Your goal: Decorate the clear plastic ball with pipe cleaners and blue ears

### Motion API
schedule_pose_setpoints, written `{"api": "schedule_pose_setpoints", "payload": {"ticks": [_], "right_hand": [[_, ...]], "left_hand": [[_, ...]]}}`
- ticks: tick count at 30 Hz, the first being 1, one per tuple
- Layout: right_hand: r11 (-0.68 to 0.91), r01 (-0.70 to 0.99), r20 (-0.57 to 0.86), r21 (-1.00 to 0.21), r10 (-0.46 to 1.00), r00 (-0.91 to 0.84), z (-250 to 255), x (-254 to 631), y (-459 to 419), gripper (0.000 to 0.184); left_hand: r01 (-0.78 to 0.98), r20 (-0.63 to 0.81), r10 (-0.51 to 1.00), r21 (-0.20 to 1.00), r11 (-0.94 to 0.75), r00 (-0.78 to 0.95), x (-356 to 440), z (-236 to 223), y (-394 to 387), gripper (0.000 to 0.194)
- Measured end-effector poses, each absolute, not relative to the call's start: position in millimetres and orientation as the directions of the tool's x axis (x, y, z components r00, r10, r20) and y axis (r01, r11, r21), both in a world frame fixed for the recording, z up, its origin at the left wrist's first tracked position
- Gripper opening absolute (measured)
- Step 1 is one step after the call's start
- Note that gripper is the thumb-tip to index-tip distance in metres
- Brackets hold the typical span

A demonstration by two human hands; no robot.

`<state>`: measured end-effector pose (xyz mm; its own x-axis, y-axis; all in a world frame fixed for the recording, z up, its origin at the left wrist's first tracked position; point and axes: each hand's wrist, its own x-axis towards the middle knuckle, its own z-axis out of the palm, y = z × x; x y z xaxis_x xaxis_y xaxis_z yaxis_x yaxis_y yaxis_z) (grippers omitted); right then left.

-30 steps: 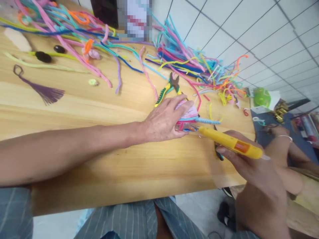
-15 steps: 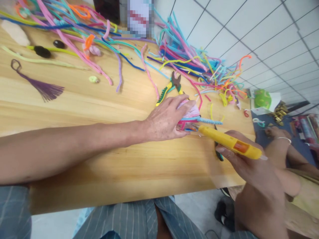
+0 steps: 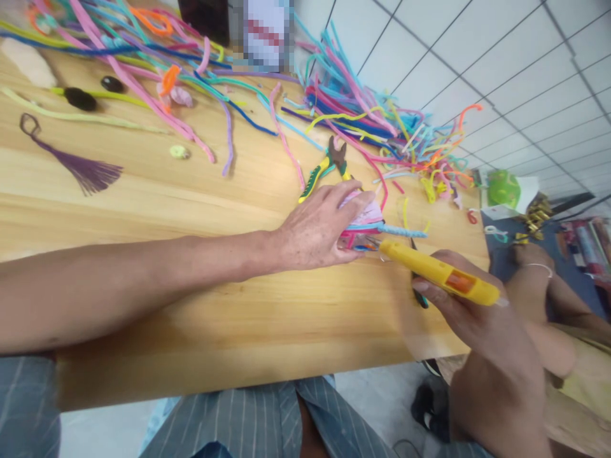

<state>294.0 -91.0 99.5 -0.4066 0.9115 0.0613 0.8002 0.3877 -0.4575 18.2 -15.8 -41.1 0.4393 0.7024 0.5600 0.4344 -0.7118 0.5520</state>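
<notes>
My left hand [image 3: 317, 226] is closed around a pipe-cleaner craft piece [image 3: 365, 213], lilac on top with pink and blue edges; the palm side is hidden. A twisted light-blue stem [image 3: 403, 231] sticks out from it to the right. In my right hand [image 3: 458, 305] is a yellow hot glue gun [image 3: 434, 270], its nozzle at the lower edge of the piece. Whether the nozzle touches it I cannot tell. Just beyond my left fingers lie green-and-yellow cutting pliers [image 3: 329, 166], jaws apart. A dark-handled tool [image 3: 421, 298] lies partly behind my right hand.
Loose pipe cleaners [image 3: 353, 114] cover the back of the wooden table [image 3: 214, 343]. A purple tassel [image 3: 81, 162] and dark oval pieces [image 3: 80, 99] lie at left. Another person's arm [image 3: 534, 280] rests at right, near a green round object [image 3: 503, 189].
Both hands, the craft piece and the glue gun hold almost the same place. The other person's hand at right has shifted slightly.
</notes>
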Motion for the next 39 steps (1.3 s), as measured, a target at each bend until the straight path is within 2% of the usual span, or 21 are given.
{"api": "schedule_pose_setpoints", "payload": {"ticks": [7,14,22,28,35,37,39], "right_hand": [[0.364,0.813,0.050,-0.454,0.922,-0.385,100,295,-92,0.019],[0.378,0.807,0.060,-0.454,0.916,-0.396,98,296,-92,0.016],[0.375,0.809,0.045,-0.453,0.916,-0.400,100,296,-93,0.014],[0.378,0.795,0.057,-0.475,0.914,-0.401,97,296,-91,0.020],[0.331,0.791,0.050,-0.514,0.933,-0.357,103,300,-98,0.015],[0.322,0.747,0.102,-0.582,0.940,-0.325,103,312,-103,0.014],[0.364,0.667,0.249,-0.650,0.931,-0.266,99,331,-105,0.016]], "left_hand": [[0.416,0.567,0.699,0.562,-0.715,0.436,18,-42,-15,0.097],[0.401,0.551,0.704,0.580,-0.709,0.447,17,-42,-15,0.097],[0.429,0.577,0.689,0.539,-0.725,0.439,17,-43,-15,0.096],[0.418,0.589,0.681,0.537,-0.733,0.436,18,-44,-14,0.099],[0.418,0.562,0.701,0.563,-0.713,0.440,18,-44,-14,0.099],[0.424,0.558,0.701,0.559,-0.713,0.443,17,-43,-14,0.102],[0.424,0.553,0.702,0.559,-0.712,0.448,16,-42,-14,0.104]]}}
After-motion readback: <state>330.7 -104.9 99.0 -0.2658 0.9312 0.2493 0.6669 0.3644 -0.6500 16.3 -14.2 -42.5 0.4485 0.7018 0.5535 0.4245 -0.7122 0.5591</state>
